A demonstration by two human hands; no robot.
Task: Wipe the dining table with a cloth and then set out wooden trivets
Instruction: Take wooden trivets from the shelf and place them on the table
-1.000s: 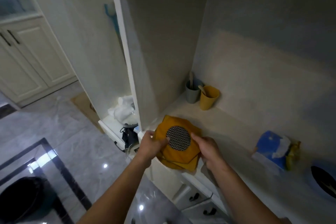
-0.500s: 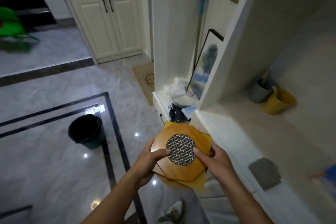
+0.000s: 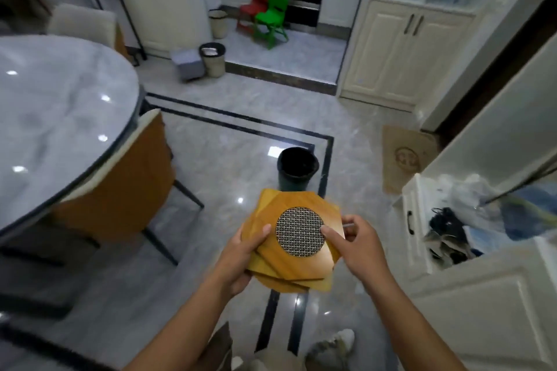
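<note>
The view has swung from the counter alcove to the open room. The round marble dining table [image 3: 60, 117] now fills the left, well apart from the trivets. The floor mat [image 3: 407, 156] carries a round mark too blurred to read. The stack of wooden trivets [image 3: 289, 263] stays in midair over the floor. The left hand [image 3: 241, 259] curls under its left edge, thumb on top, and the right hand [image 3: 358, 247] pinches its right edge.

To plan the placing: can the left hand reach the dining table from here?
Probably not yet: the left hand grips the trivets, and the table lies off to the left behind a chair.
</note>
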